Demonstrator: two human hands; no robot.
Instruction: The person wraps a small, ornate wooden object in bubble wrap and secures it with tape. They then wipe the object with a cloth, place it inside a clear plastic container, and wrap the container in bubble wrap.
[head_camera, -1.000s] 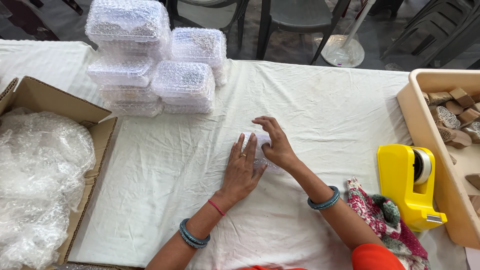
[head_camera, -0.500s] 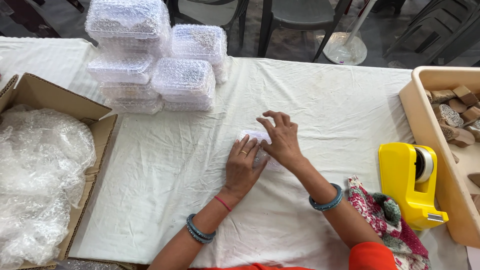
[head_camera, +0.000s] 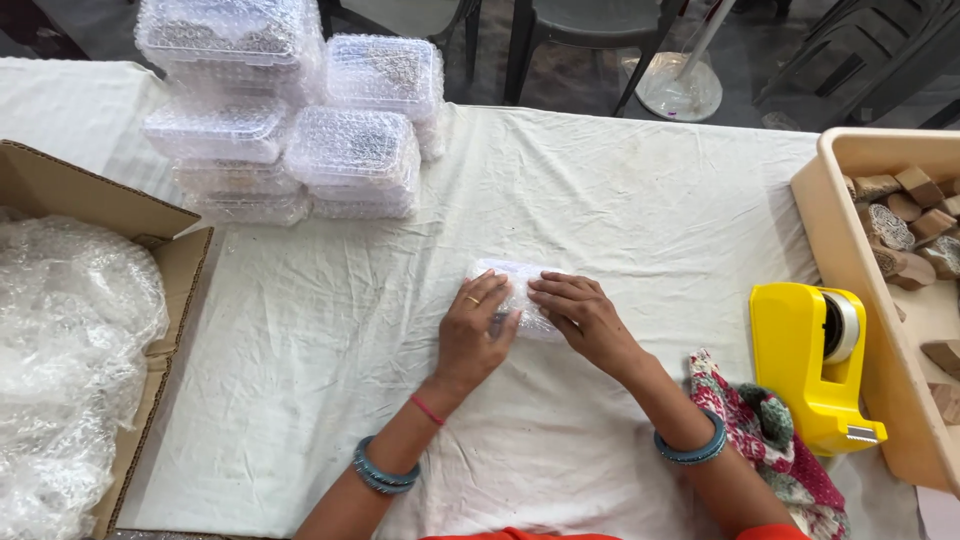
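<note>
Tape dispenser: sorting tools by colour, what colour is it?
Bright yellow tape dispenser, head view.

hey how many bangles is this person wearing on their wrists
2 blue bangle sets: one on the left wrist, one on the right wrist. The left wrist also has a thin red thread. How many rings are in each set is unclear.

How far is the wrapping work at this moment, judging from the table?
Done: a stack of bubble-wrapped boxes stands at the table's far side. In hand: the left hand and right hand press flat on a small bubble-wrap bundle on the white cloth. Left: wooden blocks lie unwrapped in the beige tray; the yellow tape dispenser stands untouched.
</note>
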